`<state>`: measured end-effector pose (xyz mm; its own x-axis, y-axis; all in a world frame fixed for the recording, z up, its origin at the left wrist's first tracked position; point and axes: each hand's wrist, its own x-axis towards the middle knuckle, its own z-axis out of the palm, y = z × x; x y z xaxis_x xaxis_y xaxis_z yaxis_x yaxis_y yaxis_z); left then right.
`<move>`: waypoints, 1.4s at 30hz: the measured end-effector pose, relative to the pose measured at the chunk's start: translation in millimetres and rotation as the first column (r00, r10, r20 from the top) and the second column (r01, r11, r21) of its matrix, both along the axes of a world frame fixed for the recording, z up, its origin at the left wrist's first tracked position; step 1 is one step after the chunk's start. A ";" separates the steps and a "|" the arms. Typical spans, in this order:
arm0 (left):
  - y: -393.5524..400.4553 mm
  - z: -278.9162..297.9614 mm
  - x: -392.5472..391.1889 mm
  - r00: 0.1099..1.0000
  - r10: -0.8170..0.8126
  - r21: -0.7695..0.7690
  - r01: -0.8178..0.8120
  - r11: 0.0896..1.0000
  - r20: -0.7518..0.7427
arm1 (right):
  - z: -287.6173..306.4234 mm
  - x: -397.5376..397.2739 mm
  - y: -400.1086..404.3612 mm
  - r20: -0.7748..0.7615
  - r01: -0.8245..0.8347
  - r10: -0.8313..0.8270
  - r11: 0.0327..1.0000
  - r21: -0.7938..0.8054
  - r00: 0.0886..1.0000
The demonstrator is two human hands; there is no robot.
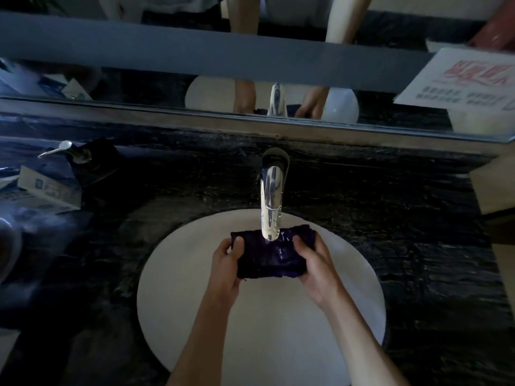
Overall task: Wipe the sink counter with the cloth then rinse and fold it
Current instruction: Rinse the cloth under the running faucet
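A dark purple cloth (271, 256) is stretched between both hands over the white oval sink (195, 274). My left hand (225, 264) grips its left end, thumb on top. My right hand (317, 267) grips its right end the same way. The cloth sits right under the spout of the chrome faucet (271, 196), and its middle looks wet and shiny. The sink is set in a dark marbled counter (404, 246).
A soap pump dispenser (80, 156) and a small cardboard box (48, 192) stand on the counter at the far left. A mirror (167, 87) runs along the back wall. A printed paper sign (471, 82) hangs at the upper right.
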<state>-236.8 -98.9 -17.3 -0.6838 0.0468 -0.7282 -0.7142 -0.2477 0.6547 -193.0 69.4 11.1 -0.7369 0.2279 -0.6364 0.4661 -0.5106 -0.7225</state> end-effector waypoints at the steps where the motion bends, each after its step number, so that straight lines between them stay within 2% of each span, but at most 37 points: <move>1: 3.4 -0.3 -0.5 1.000 -0.006 0.019 0.006 1.000 0.014 | 2.7 1.9 2.4 -0.006 -0.004 0.004 1.000 0.004 1.000; 6: 9.3 3.6 -0.7 0.996 -0.081 0.103 0.078 0.992 0.021 | 4.6 9.7 16.6 -0.022 0.081 -0.080 0.996 0.036 0.997; 10: 5.0 10.3 -2.6 0.993 -0.108 0.093 0.112 0.989 -0.043 | 5.0 12.1 18.3 0.008 0.127 -0.127 0.991 -0.047 0.992; 14: -9.4 20.3 -7.6 0.995 -0.070 0.017 0.071 0.997 -0.076 | 3.6 7.5 3.8 0.063 0.108 -0.100 0.984 -0.139 0.993; 16: -17.7 16.2 -7.4 0.999 0.018 -0.014 -0.019 1.000 -0.048 | 2.0 2.5 -5.7 0.085 0.116 -0.099 0.970 -0.214 0.991; 18: -22.7 6.3 -4.1 0.976 0.215 0.041 -0.216 0.976 0.022 | 0.8 -3.0 -18.0 0.094 0.142 -0.118 0.939 -0.315 0.989; 20: -17.9 -4.8 4.9 0.886 0.424 0.165 -0.453 0.876 0.187 | 0.3 -7.9 -32.3 0.091 0.174 -0.150 0.900 -0.400 0.984; 21: -10.9 -9.9 12.2 0.831 0.477 0.191 -0.537 0.822 0.285 | 0.2 -10.0 -38.7 0.089 0.189 -0.168 0.883 -0.429 0.982; 25: 26.9 -18.7 39.0 0.705 0.458 0.268 -0.660 0.702 0.541 | 1.8 -14.1 -48.7 0.116 0.238 -0.208 0.849 -0.471 0.971; 28: 44.6 -22.0 46.2 0.617 0.428 0.218 -0.703 0.677 0.661 | 5.9 -10.4 -44.7 0.138 0.261 -0.222 0.846 -0.464 0.965; 30: 52.2 -26.3 49.6 0.649 0.427 0.180 -0.657 0.732 0.629 | 7.4 -7.7 -41.2 0.150 0.279 -0.236 0.842 -0.462 0.960; 32: 54.7 -27.5 51.3 0.718 0.364 0.099 -0.513 0.853 0.593 | 8.9 -7.0 -39.4 0.138 0.279 -0.242 0.841 -0.463 0.960; 35: 46.4 -24.9 56.9 0.659 0.331 -0.011 -0.440 0.898 0.675 | 10.0 -6.0 -36.7 0.117 0.276 -0.250 0.837 -0.473 0.961; 37: 38.6 -26.7 64.1 0.658 0.358 -0.043 -0.444 0.895 0.662 | 11.5 -5.0 -35.3 0.105 0.265 -0.245 0.839 -0.475 0.964; 39: 36.8 -29.9 70.3 0.702 0.345 0.078 -0.494 0.866 0.623 | 12.1 -5.5 -35.0 0.098 0.250 -0.232 0.849 -0.465 0.968; 42: 41.0 -12.1 62.3 0.868 0.265 0.476 -0.460 0.750 0.420 | 11.7 -4.8 -37.9 0.129 0.256 -0.221 0.856 -0.449 0.967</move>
<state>-174.5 -57.9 -29.5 -0.4772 0.2953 -0.8277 -0.6298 -0.7718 0.0878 -197.7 31.5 22.8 -0.6470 0.0609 -0.7601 0.3277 -0.8779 -0.3492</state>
